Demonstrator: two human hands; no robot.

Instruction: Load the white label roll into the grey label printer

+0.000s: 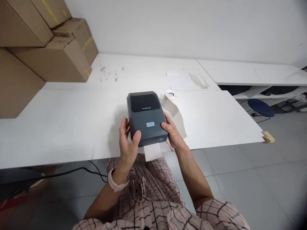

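One white paper strip (153, 152) stuck out at six o'clock under the dark grey device (141, 123); over my remote feed, I saw the left hand (128, 148) clasping it at eight, the right hand (174, 135) at four, near the front of the table (72, 134). Cardboard boxes (57, 60) stood beyond, at ten.

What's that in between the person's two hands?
In the head view, a dark grey device is between the left hand and the right hand, touching both; white paper shows below its near edge.
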